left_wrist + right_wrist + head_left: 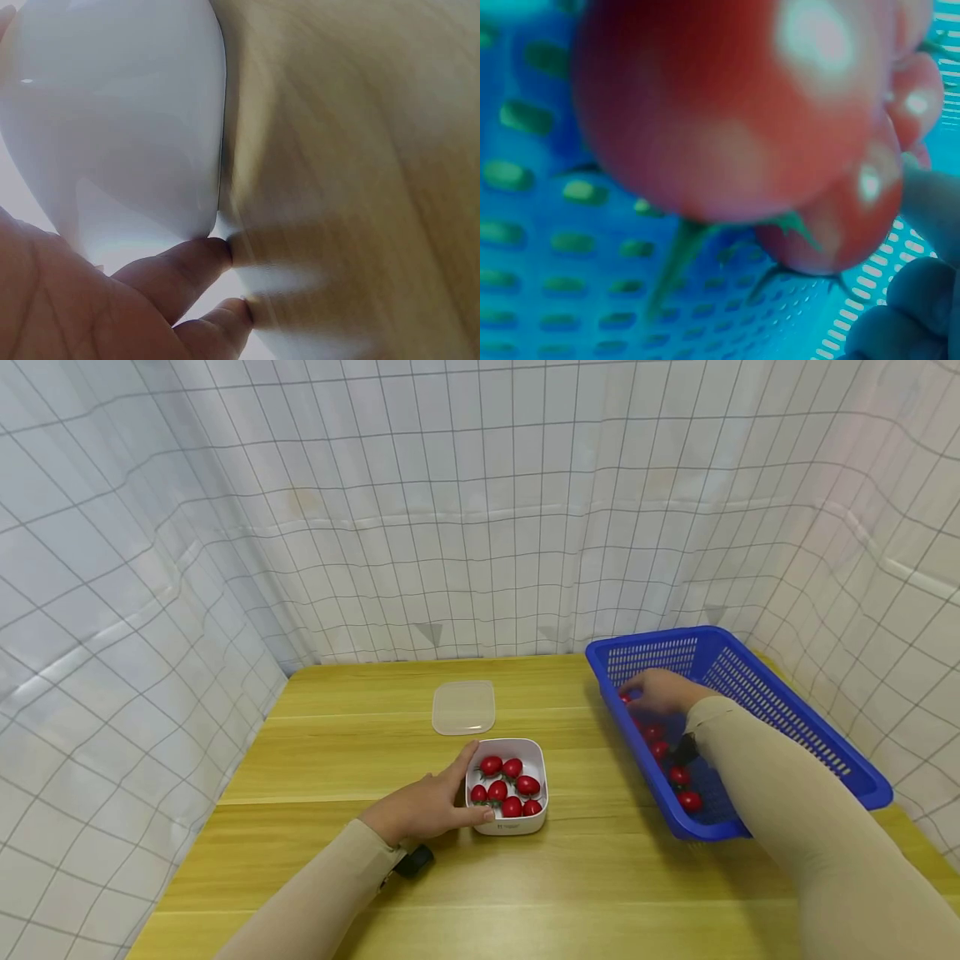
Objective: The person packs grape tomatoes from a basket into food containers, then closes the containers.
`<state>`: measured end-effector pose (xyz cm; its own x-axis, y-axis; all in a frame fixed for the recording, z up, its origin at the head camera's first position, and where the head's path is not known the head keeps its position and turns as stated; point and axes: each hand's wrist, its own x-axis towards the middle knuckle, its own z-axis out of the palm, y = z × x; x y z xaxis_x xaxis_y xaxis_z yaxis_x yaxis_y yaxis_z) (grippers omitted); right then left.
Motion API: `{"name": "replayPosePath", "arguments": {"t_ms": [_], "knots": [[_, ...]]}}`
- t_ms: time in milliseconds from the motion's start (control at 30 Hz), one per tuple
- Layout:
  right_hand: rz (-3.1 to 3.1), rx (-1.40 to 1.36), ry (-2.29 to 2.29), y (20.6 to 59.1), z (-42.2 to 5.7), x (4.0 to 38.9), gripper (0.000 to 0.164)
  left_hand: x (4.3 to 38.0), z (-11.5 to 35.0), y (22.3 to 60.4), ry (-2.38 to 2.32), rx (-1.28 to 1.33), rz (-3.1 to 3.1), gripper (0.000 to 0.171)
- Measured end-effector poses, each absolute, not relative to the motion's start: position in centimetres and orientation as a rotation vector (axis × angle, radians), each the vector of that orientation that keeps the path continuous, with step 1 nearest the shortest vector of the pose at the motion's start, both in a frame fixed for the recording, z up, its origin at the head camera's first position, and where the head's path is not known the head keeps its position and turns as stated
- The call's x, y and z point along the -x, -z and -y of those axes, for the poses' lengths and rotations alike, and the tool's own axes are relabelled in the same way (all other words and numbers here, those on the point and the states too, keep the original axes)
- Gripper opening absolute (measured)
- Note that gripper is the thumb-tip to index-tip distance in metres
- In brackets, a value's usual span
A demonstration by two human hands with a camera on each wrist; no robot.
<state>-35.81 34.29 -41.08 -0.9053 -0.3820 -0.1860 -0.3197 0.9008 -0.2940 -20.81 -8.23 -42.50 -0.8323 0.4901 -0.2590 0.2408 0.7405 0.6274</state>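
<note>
While white cloth [487,543] with thin dark squares hangs at the back and on both sides, a yellow wood table [600,885] fills the space between. A flat, see-through lid [463,707] lies on it, just behind a small white box [525,827]. Off to the person's right sits a big blue basket [870,793] with lots of little holes.

Both tan sleeves [795,818] run off the bottom of the head view, and the right one covers part of the basket. It is hard to make out the right hand's fingertips. The right wrist view is blurry and blue, and one big red tomato [727,112] blocks much of it. I cannot tell if the right hand [660,692] pinches a tomato or only touches one. The left wrist view shows mostly the smooth side of the box.

The left hand [427,806] holds the box by its left side, thumb at the near rim, first finger at the back corner, the two spread wide. I count seven red tomatoes [528,785] in the box, just right of that hand. The right hand is inside the basket by its left wall, with one tomato at its fingers and more lying nearer the person.
</note>
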Motion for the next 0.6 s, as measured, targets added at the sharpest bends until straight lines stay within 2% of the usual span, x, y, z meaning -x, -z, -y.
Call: {"name": "replayPosePath", "arguments": {"t_ms": [200,600], "knots": [[-2.817,0.569,0.334,40.7,-35.4,35.7,0.039,20.9,8.2,42.6,-0.838,-0.560,-2.522,0.111],[-2.775,0.479,0.357,40.7,-35.9,35.7,0.043,21.0,8.3,42.7,-0.819,-0.555,-2.531,0.112]]}}
